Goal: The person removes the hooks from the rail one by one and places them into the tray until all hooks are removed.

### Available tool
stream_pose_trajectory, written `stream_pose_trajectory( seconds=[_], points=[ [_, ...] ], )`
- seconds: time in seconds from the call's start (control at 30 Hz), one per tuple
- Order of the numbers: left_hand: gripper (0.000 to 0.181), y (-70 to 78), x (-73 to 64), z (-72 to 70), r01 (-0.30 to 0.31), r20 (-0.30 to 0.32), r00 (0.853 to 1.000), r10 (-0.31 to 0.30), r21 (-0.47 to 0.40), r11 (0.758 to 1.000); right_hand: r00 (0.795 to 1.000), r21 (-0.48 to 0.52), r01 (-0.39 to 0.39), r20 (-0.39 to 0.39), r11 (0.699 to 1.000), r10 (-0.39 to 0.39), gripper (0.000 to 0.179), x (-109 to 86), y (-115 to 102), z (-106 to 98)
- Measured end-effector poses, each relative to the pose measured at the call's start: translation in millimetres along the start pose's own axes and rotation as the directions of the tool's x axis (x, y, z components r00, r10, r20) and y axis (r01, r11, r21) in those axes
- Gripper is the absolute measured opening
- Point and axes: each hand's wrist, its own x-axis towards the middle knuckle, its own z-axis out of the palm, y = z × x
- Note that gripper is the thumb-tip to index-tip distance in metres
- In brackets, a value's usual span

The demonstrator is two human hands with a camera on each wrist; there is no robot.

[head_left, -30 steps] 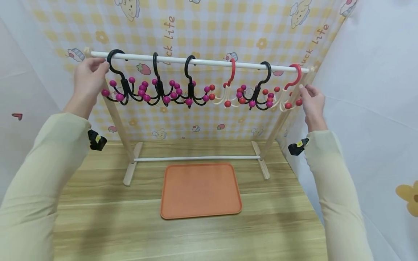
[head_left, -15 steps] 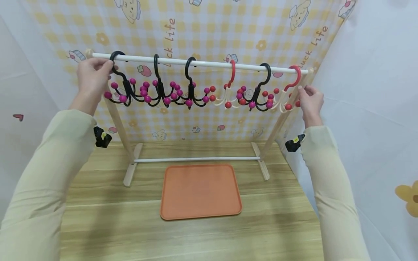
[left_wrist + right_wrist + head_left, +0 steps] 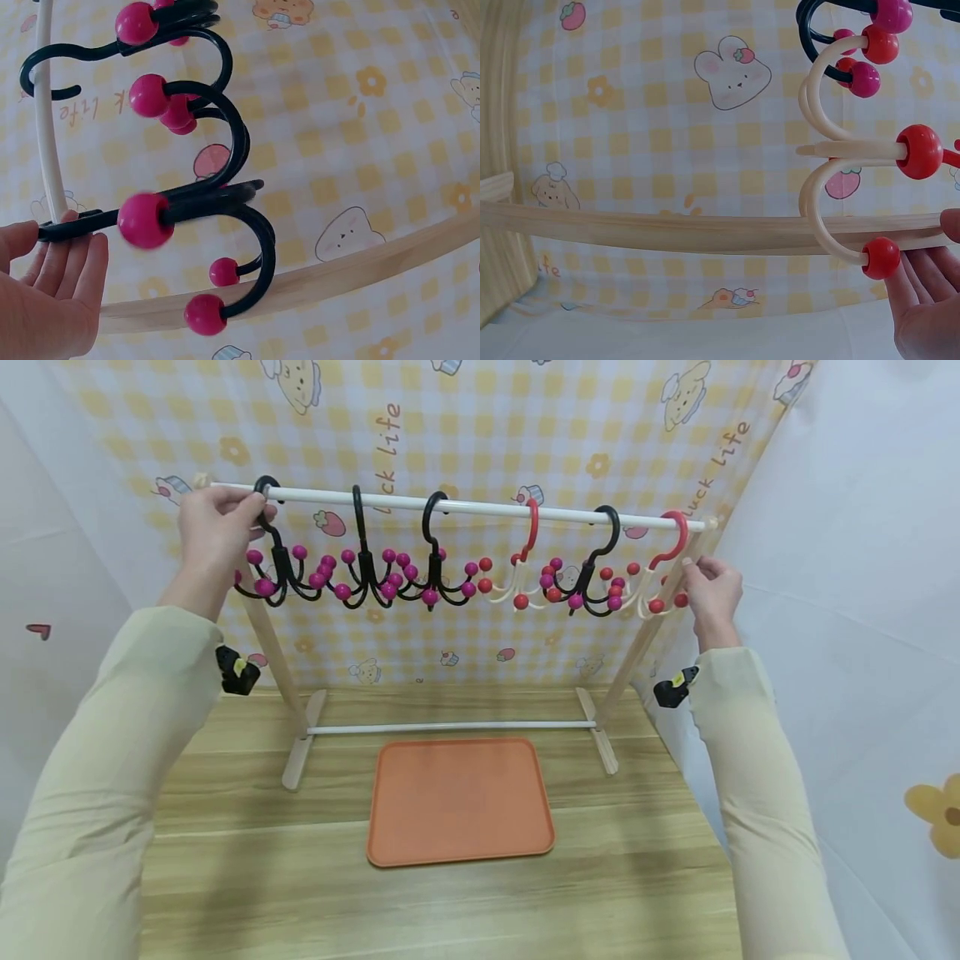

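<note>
A white rod (image 3: 480,508) on a wooden stand carries several hangers with curved, ball-tipped arms. My left hand (image 3: 217,527) pinches the hook of the leftmost black octopus hanger (image 3: 282,564) close to the rod's left end. In the left wrist view, the thumb and fingers (image 3: 84,266) meet at that hook, and pink balls tip its arms. My right hand (image 3: 716,593) grips the right wooden post (image 3: 637,647) near its top, beside the red-hooked white hanger (image 3: 681,531). The right wrist view has this post (image 3: 705,232) running in between thumb and fingers.
Between the hands hang two black hangers, one red-hooked white hanger (image 3: 532,527) and another black hanger (image 3: 588,572). An orange tray (image 3: 461,802) lies on the wood-grain table (image 3: 450,910), in front of the stand's lower white bar (image 3: 450,726). A checked cloth hangs behind.
My left hand has shifted a little right along the rod onto the leftmost hanger's hook. That hanger's body has swung slightly left, and its neighbour has turned. My right hand stays at the post.
</note>
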Motion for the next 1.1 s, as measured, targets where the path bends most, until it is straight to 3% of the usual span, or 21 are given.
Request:
stream_pose_trajectory(
  seconds=[0.23,0.4,0.73,0.83,1.1],
  points=[
    [0.020,10.1,-6.9,-0.9,-0.020,-0.001,1.000,0.020,-0.128,0.992,1.000,0.007,-0.005,0.007,1.000,0.005,0.044,0.9,0.0,-1.0],
    [0.013,16.1,-13.0,-2.9,0.006,-0.001,1.000,-0.007,-0.220,0.976,1.000,-0.003,-0.001,0.002,1.000,0.001,0.043,1.2,0.1,-0.7],
    [0.027,10.1,-27.3,-12.1,0.114,0.086,0.993,-0.086,-0.418,0.901,1.000,-0.018,-0.003,0.009,1.000,0.003,0.043,0.3,-1.4,-1.0],
    [0.028,5.0,-30.5,-14.2,0.145,0.123,0.987,-0.100,-0.440,0.886,1.000,-0.020,-0.007,0.010,1.000,0.007,0.043,0.1,-1.9,-1.1],
    [0.021,-14.7,-37.0,-15.3,0.190,0.188,0.975,-0.121,-0.413,0.891,1.000,-0.025,-0.013,0.017,1.000,0.013,0.046,-0.5,-3.0,-0.5]
  ],
)
